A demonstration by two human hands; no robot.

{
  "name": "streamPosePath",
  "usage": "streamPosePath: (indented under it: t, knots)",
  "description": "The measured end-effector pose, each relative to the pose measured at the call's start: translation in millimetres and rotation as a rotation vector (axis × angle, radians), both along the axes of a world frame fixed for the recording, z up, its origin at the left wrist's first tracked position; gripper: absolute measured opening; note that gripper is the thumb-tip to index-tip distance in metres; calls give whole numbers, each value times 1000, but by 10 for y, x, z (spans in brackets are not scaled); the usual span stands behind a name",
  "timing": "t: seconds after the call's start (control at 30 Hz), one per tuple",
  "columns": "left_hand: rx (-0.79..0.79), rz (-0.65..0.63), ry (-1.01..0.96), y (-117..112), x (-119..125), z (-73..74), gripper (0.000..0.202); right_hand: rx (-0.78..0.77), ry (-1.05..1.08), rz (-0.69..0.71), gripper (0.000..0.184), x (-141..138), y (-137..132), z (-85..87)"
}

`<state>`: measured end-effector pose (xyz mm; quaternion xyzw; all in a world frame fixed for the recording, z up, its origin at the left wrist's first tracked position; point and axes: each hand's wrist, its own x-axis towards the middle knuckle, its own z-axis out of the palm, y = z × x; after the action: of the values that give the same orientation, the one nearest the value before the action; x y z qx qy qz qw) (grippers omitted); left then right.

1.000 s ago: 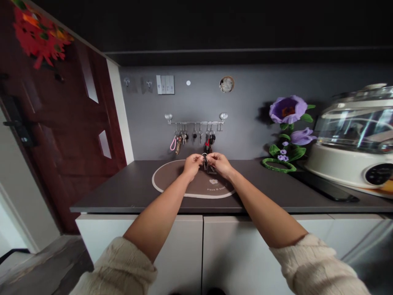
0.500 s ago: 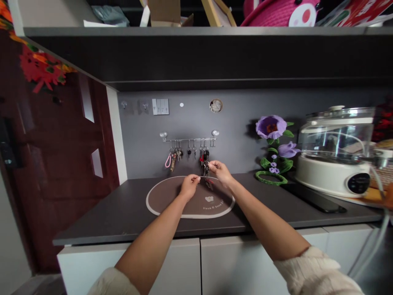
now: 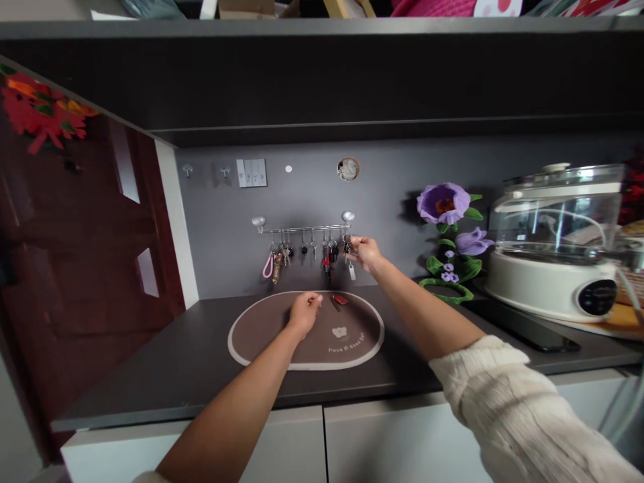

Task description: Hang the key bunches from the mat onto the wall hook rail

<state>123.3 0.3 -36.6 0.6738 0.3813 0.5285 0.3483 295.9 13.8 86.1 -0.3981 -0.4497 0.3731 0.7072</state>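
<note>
My right hand [image 3: 365, 253] is raised to the right end of the chrome key rail [image 3: 302, 229] on the grey wall, fingers pinched on a key bunch [image 3: 348, 258] with a small white tag hanging below it. My left hand [image 3: 303, 312] rests low over the brown oval mat [image 3: 261, 335], fingers curled; what they hold, if anything, is too small to name. A key with a red tag [image 3: 339, 300] lies on the mat just right of my left hand. Several other keys, one with a pink loop [image 3: 268, 265], hang along the rail.
A dark counter [image 3: 166, 369] runs over white cabinet doors. Purple knitted flowers [image 3: 447, 228] stand at the wall to the right, then a white cooker with a glass lid [image 3: 553, 248]. A dark red door [image 3: 75, 255] is on the left. A dark shelf hangs overhead.
My right hand has lifted from the mat up to the rail with a key bunch. The hands have parted, my left hand has sunk to the mat, and a red-tagged key now lies there.
</note>
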Motion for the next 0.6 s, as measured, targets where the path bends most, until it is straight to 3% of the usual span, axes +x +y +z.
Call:
streamPosePath:
  t: [0.27,0.6]
  knots:
    - [-6,11,23,11,-14,0,13,-68,117,-47,13,-72,293,19]
    - [-70,13,14,-74,-20,76,13,-120,211,-133,11,-100,526,-88]
